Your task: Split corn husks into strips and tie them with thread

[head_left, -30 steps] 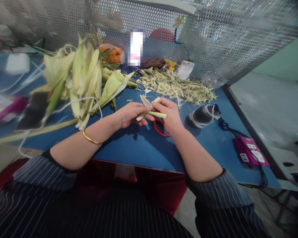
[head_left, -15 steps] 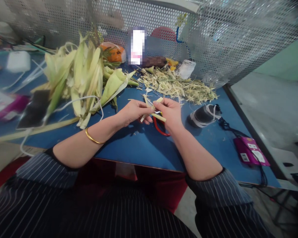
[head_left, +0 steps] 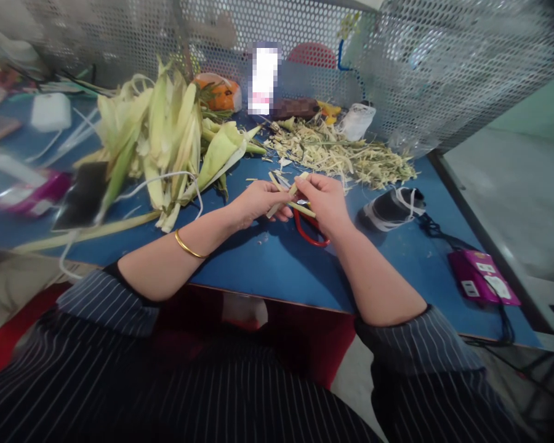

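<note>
One white box [head_left: 50, 112] sits at the upper left of the frame on the blue bench [head_left: 258, 264]. Below it, slightly right, lies a dark flat slab [head_left: 80, 197] beside a white cord [head_left: 159, 179]. Next, left of centre, stands a big heap of corn husks [head_left: 161, 141]. At mid-frame the left hand [head_left: 263, 200] pinches pale crossed strips [head_left: 303, 210] between thumb and fingers; the right hand [head_left: 323, 194] pinches the same strips from the other side. A red loop handle [head_left: 299, 226] shows just below them. Shredded scraps [head_left: 337, 151] spread at upper right of centre; farther right come a black roll [head_left: 390, 210] and a purple box [head_left: 477, 277].
</note>
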`<state>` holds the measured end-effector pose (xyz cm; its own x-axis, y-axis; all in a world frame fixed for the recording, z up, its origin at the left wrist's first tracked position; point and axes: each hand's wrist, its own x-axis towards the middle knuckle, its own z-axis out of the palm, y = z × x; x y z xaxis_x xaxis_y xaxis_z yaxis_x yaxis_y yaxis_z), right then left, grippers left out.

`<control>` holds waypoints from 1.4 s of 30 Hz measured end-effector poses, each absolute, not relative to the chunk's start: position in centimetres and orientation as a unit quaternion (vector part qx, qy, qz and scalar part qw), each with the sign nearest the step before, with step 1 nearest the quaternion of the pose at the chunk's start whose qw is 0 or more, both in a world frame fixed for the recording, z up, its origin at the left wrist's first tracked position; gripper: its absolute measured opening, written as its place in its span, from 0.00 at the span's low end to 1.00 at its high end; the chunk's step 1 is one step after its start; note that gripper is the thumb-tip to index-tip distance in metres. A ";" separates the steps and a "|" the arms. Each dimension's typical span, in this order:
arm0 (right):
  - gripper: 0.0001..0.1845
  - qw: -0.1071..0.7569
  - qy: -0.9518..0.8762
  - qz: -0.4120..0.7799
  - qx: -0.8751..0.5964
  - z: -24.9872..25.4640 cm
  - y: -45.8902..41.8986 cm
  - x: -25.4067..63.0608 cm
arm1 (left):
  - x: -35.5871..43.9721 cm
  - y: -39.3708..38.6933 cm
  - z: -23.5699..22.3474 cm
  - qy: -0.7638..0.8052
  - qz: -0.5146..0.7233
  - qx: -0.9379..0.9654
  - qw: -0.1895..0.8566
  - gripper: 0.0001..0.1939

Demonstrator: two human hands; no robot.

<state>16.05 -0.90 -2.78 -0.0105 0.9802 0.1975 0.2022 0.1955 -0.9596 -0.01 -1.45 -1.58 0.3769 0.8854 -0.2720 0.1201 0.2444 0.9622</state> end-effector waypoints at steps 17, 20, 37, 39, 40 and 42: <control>0.14 0.489 -0.610 0.335 -0.526 -2.3 -1.2 15.8 | 0.0 -1.3 -2.0 0.458 0.303 0.537 0.641 0.07; 0.14 0.485 -0.616 0.329 -0.526 -2.5 -1.1 16.0 | 0.0 -1.3 -1.9 0.452 0.306 0.534 0.646 0.07; 0.16 0.479 -0.630 0.309 -0.526 -3.1 -0.6 16.4 | -0.7 -1.1 -1.6 0.456 0.306 0.519 0.655 0.07; 0.15 0.478 -0.628 0.310 -0.530 -3.0 -0.7 16.4 | -0.6 -1.1 -1.6 0.457 0.305 0.518 0.656 0.07; 0.15 0.477 -0.629 0.310 -0.530 -2.9 -0.7 16.4 | -0.6 -1.1 -1.5 0.456 0.303 0.517 0.658 0.07; 0.15 0.476 -0.632 0.307 -0.529 -2.8 -0.7 16.4 | -0.6 -1.2 -1.5 0.452 0.301 0.515 0.663 0.07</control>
<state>16.36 -0.72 -2.82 0.0126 0.9606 0.2776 0.3754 0.2528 -0.8917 -0.57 -1.15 -1.48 0.4105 0.8646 -0.2899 0.0668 0.2886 0.9551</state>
